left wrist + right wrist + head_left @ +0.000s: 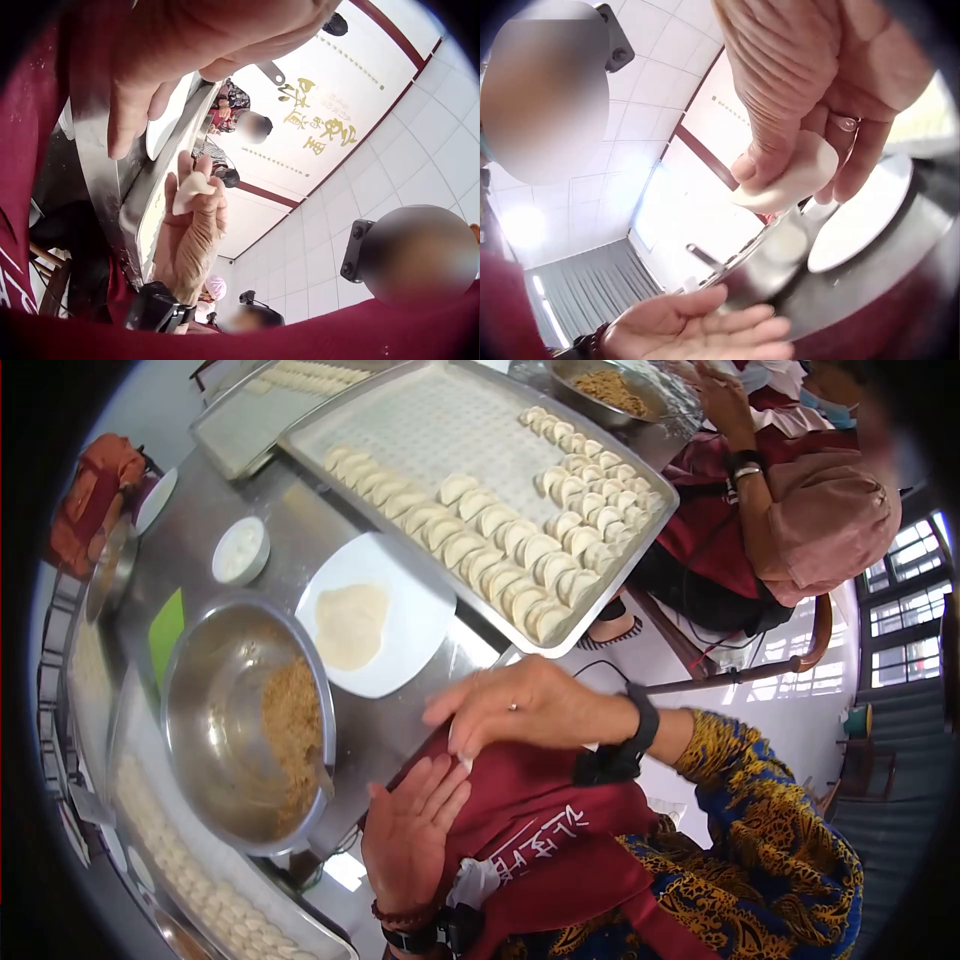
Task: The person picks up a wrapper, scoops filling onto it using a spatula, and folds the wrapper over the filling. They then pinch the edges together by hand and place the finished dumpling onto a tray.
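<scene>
A folded dumpling (791,180) of pale dough is pinched between the thumb and fingers of my right hand (802,82), which wears a ring. In the left wrist view the same dumpling (193,191) shows in the right hand (186,240). Only a sliver of it shows below the right fingers in the head view, where the right hand (530,705) hangs just above the left fingers. My left hand (415,830) lies palm up with fingers straight and nothing in it. A single round wrapper (350,625) lies on a white plate (420,645) nearby.
A steel bowl (205,750) with brown filling (290,735) stands left of the plate. Behind is a large tray (430,445) with rows of dumplings (490,540). A small white bowl (241,550) and green sheet (166,630) sit nearby. Another person (790,510) is at right.
</scene>
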The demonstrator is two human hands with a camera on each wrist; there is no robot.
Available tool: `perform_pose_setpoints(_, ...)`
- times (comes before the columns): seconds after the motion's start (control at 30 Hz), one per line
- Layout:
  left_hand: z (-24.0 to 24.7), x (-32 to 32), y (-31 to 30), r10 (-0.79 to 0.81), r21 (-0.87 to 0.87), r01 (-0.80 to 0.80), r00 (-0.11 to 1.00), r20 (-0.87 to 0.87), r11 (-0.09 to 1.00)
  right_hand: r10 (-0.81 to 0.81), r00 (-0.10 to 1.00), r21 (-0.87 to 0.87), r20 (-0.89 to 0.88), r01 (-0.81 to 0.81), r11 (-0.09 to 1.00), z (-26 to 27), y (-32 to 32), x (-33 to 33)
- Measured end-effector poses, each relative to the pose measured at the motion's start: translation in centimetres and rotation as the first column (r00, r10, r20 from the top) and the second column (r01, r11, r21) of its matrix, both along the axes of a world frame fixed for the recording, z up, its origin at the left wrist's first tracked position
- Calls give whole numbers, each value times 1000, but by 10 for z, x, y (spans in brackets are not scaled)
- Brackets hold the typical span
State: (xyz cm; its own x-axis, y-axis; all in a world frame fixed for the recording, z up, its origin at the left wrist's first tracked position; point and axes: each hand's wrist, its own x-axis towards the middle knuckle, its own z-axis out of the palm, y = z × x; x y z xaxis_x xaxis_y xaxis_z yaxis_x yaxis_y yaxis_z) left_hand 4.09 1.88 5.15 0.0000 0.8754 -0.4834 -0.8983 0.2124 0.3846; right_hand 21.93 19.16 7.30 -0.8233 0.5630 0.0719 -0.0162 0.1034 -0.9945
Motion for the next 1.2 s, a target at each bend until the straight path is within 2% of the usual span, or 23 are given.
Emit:
perform_pose_setpoints(0.03, -3, -2, 1, -10, 7, 10, 1000, 3, 1000, -21, 1000, 10, 2, 21, 1000, 10, 18, 5)
perform_pose_setpoints(0.1, -12, -5, 1, 79, -4, -79, 993, 85, 997, -100, 993, 168, 55, 90, 982, 17, 59, 16)
perform_pose_setpoints(0.2, -21, -9, 3, 54, 37, -56, 997, 48, 998, -277, 951, 258, 140, 235, 937, 26, 119, 36)
perform_pose_setpoints(0.3, -25, -7, 8, 64, 21, -65, 997, 48, 998, -421, 853, 436, 310, 266, 860, 29, 168, 58)
perform_pose_setpoints(0.33, -26, -5, 10, 58, 22, -59, 997, 51, 998, -432, 844, 460, 317, 261, 849, 22, 180, 65)
perform_pose_setpoints(0.43, -28, -4, 14, 63, -24, -62, 997, 53, 998, -438, 835, 498, 332, 239, 833, 4, 206, 77)
perform_pose_setpoints(0.57, -28, -2, 19, 105, -67, -101, 993, 57, 993, -404, 815, 572, 415, 112, 813, -7, 218, 80)
perform_pose_setpoints(0.7, -30, -2, 21, 154, -103, -145, 984, 86, 984, -377, 860, 600, 343, 108, 793, -19, 223, 78)
perform_pose_setpoints(0.77, -32, -2, 22, 155, -110, -144, 984, 92, 983, -331, 841, 573, 427, 32, 819, -19, 225, 79)
perform_pose_setpoints(0.87, -32, -1, 23, 151, -115, -141, 984, 90, 983, -334, 845, 610, 418, 12, 793, -20, 225, 77)
perform_pose_setpoints(1.1, -32, 1, 20, 152, -76, -147, 986, 65, 986, -308, 846, 581, 435, -2, 814, -18, 222, 80)
perform_pose_setpoints(1.2, -30, 2, 16, 160, -56, -156, 984, 80, 986, -327, 842, 623, 429, -14, 782, -21, 221, 77)
